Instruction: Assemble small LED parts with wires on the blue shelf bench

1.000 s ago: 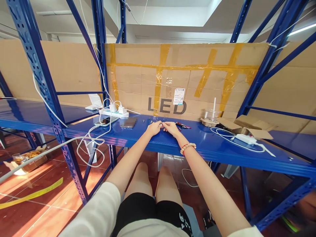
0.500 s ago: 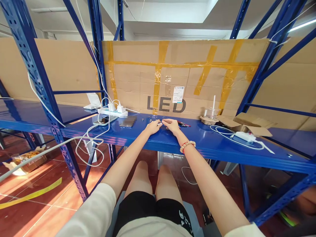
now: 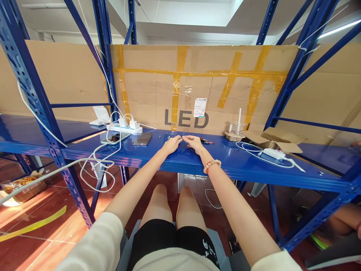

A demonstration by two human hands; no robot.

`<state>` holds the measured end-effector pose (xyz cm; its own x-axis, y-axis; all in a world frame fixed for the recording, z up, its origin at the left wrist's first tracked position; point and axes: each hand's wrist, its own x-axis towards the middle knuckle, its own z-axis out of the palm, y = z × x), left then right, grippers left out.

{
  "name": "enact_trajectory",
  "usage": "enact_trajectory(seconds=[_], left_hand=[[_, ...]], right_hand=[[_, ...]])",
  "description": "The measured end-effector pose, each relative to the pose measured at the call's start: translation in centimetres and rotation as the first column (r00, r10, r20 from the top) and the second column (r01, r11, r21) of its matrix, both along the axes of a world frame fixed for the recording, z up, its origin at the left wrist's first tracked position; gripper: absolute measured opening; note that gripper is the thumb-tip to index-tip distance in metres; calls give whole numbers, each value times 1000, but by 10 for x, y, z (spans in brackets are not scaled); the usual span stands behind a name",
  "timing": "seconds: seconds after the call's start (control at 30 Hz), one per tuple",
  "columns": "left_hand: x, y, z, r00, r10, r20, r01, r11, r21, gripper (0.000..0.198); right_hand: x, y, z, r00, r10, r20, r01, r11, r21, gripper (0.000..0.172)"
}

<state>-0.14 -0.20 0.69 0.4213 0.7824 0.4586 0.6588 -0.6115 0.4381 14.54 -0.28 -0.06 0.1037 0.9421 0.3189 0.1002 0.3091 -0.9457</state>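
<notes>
Over the blue shelf top (image 3: 175, 164), my two hands meet at the fingertips. My left hand (image 3: 172, 143) has its fingers curled and pinched together; whatever they hold is too small to make out. Close against it, my right hand (image 3: 193, 142) also pinches with thumb and forefinger, and its contents are hidden. Just right of that hand lies a dark and red pen-like tool (image 3: 207, 141). Several tiny bits lie behind my left hand, too small to name.
Left on the shelf are a phone (image 3: 115, 139), a white power strip (image 3: 124, 128) and tangled cables. To the right stand a plastic cup with a straw (image 3: 236, 128), an opened cardboard box (image 3: 278, 141) and a white adapter (image 3: 273, 153). Blue posts flank me. Another person's limb shows far right.
The view has turned slightly right. My hands stay together at the same spot, the fingertips shifting slightly; a small pale piece seen between them earlier is hard to see now.
</notes>
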Motion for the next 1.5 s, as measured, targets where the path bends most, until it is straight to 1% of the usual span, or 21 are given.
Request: enact_trajectory(seconds=[0.13,0.33,0.43,0.53,0.63,0.73,0.87,1.0,1.17,1.4,1.5], left_hand=[[-1,-1,-1,999,-21,27,21,1000,5,30],[-3,0,0,999,-44,23,44,999,19,31],[-3,0,1,998,-54,22,54,998,28,32],[-2,1,2,998,-43,44,42,999,26,33],[-1,3,2,996,-14,85,14,1000,4,34],[-1,4,2,993,-15,119,15,1000,-5,33],[-2,2,0,988,-65,143,69,997,-26,27],[-2,-1,-1,975,-109,194,122,991,-57,19],[-2,-3,-2,960,-163,227,174,984,-33,13],[-6,-2,-4,962,-238,137,236,971,29,11],[-7,0,-4,957,-267,116,262,963,54,10]], right_hand=[[2,-5,2,999,30,16,-30,999,-37,34],[3,-8,3,999,45,16,-44,999,-31,34],[2,-7,4,1000,17,-16,-18,999,-40,36],[1,-7,4,999,3,-47,-5,999,-33,34],[1,-7,5,999,42,-33,-42,999,-9,33],[1,-7,5,996,94,2,-94,996,1,35],[3,-6,2,992,121,31,-121,993,6,36],[4,-3,0,994,92,63,-92,996,-3,35],[6,-1,-1,991,103,89,-102,995,-8,35],[16,-3,-4,966,215,143,-216,976,-12,32],[18,-3,-5,959,243,145,-243,970,-16,31]])
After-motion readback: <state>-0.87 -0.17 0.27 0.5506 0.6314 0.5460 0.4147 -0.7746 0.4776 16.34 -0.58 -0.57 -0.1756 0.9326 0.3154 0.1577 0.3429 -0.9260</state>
